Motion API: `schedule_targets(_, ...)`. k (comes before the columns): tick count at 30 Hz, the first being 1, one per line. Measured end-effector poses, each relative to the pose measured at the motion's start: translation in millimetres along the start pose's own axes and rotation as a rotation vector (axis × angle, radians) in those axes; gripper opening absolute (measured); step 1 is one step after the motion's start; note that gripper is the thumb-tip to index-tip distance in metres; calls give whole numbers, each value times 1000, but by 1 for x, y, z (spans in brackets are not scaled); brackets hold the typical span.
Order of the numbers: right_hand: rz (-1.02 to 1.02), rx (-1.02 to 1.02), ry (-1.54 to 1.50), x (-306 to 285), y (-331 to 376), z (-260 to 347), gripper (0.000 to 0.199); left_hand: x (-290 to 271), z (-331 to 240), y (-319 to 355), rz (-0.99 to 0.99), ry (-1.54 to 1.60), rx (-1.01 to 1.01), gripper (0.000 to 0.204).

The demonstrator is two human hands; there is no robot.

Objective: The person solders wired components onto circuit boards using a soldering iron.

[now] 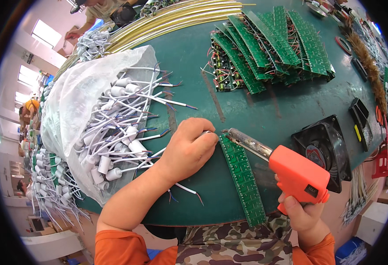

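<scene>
My right hand (303, 216) is wrapped round the handle of an orange soldering gun (301, 174). Its metal tip points left, close to the top end of a long green circuit board (243, 181). That board lies on the table with its lower end near my apron. Just left of the same top end, my left hand (192, 145) is closed in a pinch; what its fingers hold is mostly hidden. Beside my left forearm, an open clear plastic bag (70, 95) spills white cables with lamp-holder-like white ends (136, 147) and bare coloured wire tips.
Stacked green circuit boards (269, 44) lie at the far right. A black fan (324, 150) stands right of the soldering gun, with a black tool holder (360, 121) beyond. Long yellow and white wires (172, 22) run along the far edge. Other people (29, 108) work in the background.
</scene>
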State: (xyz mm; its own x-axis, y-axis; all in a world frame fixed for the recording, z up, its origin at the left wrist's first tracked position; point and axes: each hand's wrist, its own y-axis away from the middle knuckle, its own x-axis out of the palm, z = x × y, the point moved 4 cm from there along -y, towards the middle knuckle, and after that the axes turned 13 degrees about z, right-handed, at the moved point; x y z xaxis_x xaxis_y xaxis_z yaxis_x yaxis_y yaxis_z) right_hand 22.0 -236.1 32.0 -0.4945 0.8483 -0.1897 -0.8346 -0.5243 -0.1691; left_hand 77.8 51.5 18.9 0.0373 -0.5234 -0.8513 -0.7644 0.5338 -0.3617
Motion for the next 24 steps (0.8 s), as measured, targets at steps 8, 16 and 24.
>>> schedule_targets(8, 16, 12, 108, -1, -1, -4, 37, 1, -1, -3, -6, 15, 7, 28)
schedule_targets(16, 73, 116, 96, -4, 1, -3, 42, 2, 0, -4, 23, 28, -22, 28)
schedule_targets(24, 1, 20, 94, -4, -1, -5, 35, 2, -3, -5, -13, -29, 8, 29)
